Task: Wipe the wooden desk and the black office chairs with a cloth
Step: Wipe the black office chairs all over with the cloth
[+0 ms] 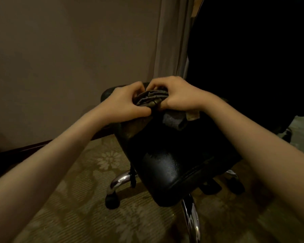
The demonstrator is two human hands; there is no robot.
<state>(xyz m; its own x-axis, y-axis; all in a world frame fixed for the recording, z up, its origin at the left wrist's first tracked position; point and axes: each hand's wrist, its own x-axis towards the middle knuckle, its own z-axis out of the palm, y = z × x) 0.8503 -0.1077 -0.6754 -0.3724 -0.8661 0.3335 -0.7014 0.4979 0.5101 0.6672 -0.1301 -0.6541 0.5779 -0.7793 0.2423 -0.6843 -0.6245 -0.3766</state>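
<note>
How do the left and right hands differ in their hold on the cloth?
The left hand grips the cloth's left end; the right hand grips its right end. The left hand sits lower in frame than the right hand. Both curl their fingers round the folded cloth, above the chair.
</note>
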